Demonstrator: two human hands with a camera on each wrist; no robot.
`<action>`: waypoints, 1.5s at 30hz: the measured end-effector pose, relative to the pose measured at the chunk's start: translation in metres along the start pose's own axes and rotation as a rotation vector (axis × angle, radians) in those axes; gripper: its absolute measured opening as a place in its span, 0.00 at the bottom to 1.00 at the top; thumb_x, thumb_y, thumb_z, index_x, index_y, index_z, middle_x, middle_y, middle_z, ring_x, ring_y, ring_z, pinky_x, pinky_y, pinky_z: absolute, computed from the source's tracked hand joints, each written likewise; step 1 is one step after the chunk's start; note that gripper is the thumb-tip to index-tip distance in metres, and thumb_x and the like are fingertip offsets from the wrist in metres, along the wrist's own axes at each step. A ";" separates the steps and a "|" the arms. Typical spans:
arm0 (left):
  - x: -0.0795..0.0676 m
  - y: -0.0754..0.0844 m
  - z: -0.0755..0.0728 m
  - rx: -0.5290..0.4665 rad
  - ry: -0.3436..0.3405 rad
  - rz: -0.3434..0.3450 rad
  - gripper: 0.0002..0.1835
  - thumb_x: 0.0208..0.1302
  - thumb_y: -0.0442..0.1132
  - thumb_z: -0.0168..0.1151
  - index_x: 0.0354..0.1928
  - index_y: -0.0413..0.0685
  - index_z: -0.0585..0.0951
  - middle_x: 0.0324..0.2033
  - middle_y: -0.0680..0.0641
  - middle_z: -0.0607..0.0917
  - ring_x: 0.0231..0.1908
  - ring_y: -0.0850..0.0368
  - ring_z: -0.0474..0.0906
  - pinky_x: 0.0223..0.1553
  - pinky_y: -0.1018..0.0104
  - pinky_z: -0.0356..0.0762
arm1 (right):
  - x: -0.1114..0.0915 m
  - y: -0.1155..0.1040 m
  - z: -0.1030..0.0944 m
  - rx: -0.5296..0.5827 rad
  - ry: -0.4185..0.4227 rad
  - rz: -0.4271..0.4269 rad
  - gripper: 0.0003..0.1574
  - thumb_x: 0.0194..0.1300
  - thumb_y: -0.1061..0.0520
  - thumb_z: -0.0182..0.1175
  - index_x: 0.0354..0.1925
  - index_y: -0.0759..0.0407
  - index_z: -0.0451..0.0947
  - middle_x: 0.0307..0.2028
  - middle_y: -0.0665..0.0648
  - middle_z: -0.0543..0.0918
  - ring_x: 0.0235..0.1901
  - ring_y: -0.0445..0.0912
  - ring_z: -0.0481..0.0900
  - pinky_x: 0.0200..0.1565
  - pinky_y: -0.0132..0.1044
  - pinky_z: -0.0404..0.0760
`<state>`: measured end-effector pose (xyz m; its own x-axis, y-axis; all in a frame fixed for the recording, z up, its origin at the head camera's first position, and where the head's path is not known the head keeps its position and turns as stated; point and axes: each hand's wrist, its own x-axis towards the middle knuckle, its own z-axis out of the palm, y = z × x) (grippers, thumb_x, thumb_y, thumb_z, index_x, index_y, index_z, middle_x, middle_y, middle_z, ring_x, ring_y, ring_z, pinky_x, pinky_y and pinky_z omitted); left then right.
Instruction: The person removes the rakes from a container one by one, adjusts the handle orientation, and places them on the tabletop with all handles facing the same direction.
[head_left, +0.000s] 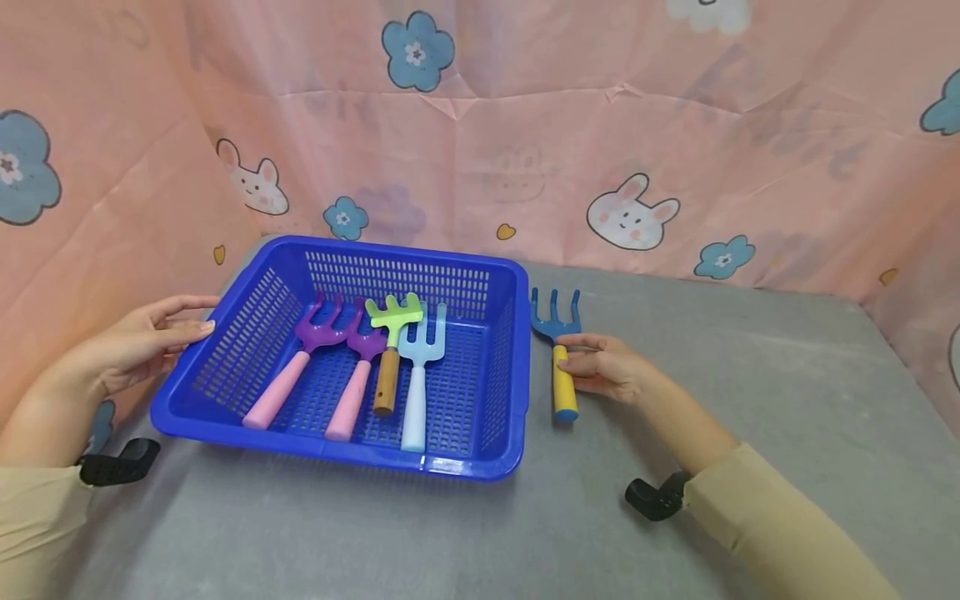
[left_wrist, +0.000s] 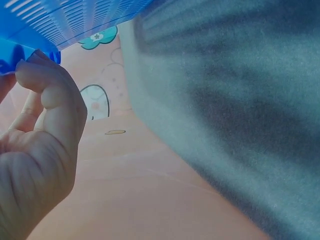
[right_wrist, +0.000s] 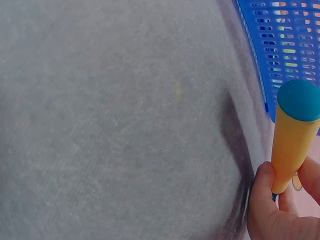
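Note:
My left hand (head_left: 150, 342) grips the left rim of a blue plastic basket (head_left: 465, 465), thumb and fingers closing on the edge in the left wrist view. Just beyond the basket's right side, my right hand (head_left: 609, 368) pinches a small hand fork by its yellow handle (head_left: 562, 379). Its blue prongs point toward the back, and the blue handle end (right_wrist: 300, 100) faces the right wrist camera. Inside the basket lie two purple forks with pink handles (head_left: 279, 390), a green rake (head_left: 394, 313) with a brown handle, and a light blue fork (head_left: 416, 400).
A grey tabletop (head_left: 300, 533) lies under the basket and hands. Pink cloth (head_left: 525, 125) printed with rabbits and blue flowers hangs close behind the basket and along both sides. A black device (head_left: 120, 462) is worn at the left wrist, another (head_left: 656, 497) at the right.

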<state>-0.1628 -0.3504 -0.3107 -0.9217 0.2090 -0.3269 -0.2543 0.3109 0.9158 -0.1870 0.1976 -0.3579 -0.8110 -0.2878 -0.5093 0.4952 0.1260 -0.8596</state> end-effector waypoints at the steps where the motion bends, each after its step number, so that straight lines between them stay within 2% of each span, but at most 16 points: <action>1: 0.000 0.000 0.000 -0.001 0.000 0.000 0.14 0.70 0.37 0.50 0.49 0.69 0.68 0.35 0.56 0.85 0.35 0.57 0.83 0.34 0.62 0.83 | 0.000 0.000 0.000 -0.001 0.004 0.002 0.36 0.65 0.67 0.53 0.68 0.68 0.53 0.66 0.71 0.56 0.48 0.46 0.71 0.58 0.44 0.71; 4: 0.000 0.000 0.000 -0.009 -0.001 0.002 0.14 0.70 0.37 0.50 0.49 0.69 0.68 0.35 0.55 0.85 0.35 0.57 0.83 0.34 0.62 0.83 | 0.001 0.001 0.002 -0.001 0.019 0.003 0.35 0.65 0.66 0.54 0.67 0.68 0.54 0.63 0.69 0.61 0.47 0.46 0.72 0.54 0.41 0.75; 8: 0.000 0.000 0.000 -0.036 -0.007 0.007 0.14 0.70 0.36 0.50 0.49 0.68 0.70 0.35 0.54 0.85 0.34 0.56 0.83 0.33 0.62 0.83 | 0.002 0.002 0.003 -0.001 0.031 -0.008 0.34 0.64 0.67 0.55 0.66 0.69 0.56 0.52 0.63 0.70 0.43 0.44 0.74 0.48 0.37 0.78; 12: -0.001 0.001 0.001 -0.054 -0.010 0.006 0.14 0.70 0.35 0.50 0.49 0.68 0.71 0.35 0.54 0.85 0.34 0.56 0.83 0.33 0.62 0.83 | 0.003 0.003 0.005 -0.014 0.044 -0.012 0.34 0.63 0.67 0.56 0.65 0.70 0.56 0.44 0.57 0.73 0.40 0.42 0.75 0.46 0.35 0.79; 19: -0.001 0.001 0.001 -0.093 -0.014 0.004 0.15 0.70 0.35 0.50 0.49 0.68 0.71 0.35 0.53 0.85 0.34 0.55 0.83 0.32 0.61 0.83 | 0.004 0.001 0.008 -0.030 0.068 -0.003 0.34 0.62 0.68 0.56 0.64 0.70 0.58 0.45 0.59 0.72 0.38 0.42 0.76 0.45 0.34 0.79; 27: -0.002 0.001 0.002 -0.079 -0.027 0.002 0.15 0.70 0.35 0.49 0.48 0.70 0.72 0.35 0.55 0.85 0.34 0.57 0.83 0.33 0.62 0.83 | 0.004 0.000 0.009 -0.055 0.081 0.002 0.34 0.62 0.68 0.58 0.64 0.70 0.59 0.44 0.58 0.73 0.38 0.42 0.76 0.44 0.34 0.80; 30: -0.002 0.001 0.003 -0.095 -0.012 -0.003 0.15 0.70 0.34 0.50 0.48 0.69 0.72 0.35 0.54 0.85 0.34 0.56 0.83 0.32 0.62 0.83 | 0.004 -0.001 0.009 -0.062 0.081 -0.001 0.33 0.62 0.68 0.58 0.63 0.71 0.59 0.44 0.58 0.74 0.38 0.42 0.76 0.45 0.35 0.80; 37: -0.001 0.000 0.003 -0.050 0.001 -0.016 0.14 0.70 0.36 0.50 0.49 0.69 0.70 0.35 0.55 0.85 0.34 0.57 0.83 0.33 0.62 0.83 | 0.006 0.000 0.011 -0.117 0.106 0.020 0.33 0.61 0.67 0.59 0.62 0.69 0.61 0.43 0.58 0.76 0.37 0.42 0.78 0.48 0.38 0.79; 45: -0.002 0.002 0.004 -0.102 -0.009 -0.018 0.14 0.70 0.35 0.49 0.48 0.67 0.70 0.34 0.54 0.85 0.34 0.57 0.83 0.32 0.62 0.83 | 0.006 -0.006 0.011 -0.154 0.095 0.023 0.32 0.60 0.69 0.58 0.61 0.70 0.61 0.38 0.57 0.80 0.35 0.42 0.80 0.50 0.42 0.78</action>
<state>-0.1605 -0.3467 -0.3090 -0.9143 0.2127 -0.3448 -0.2993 0.2191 0.9287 -0.1912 0.1848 -0.3551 -0.8295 -0.1928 -0.5241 0.4664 0.2771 -0.8401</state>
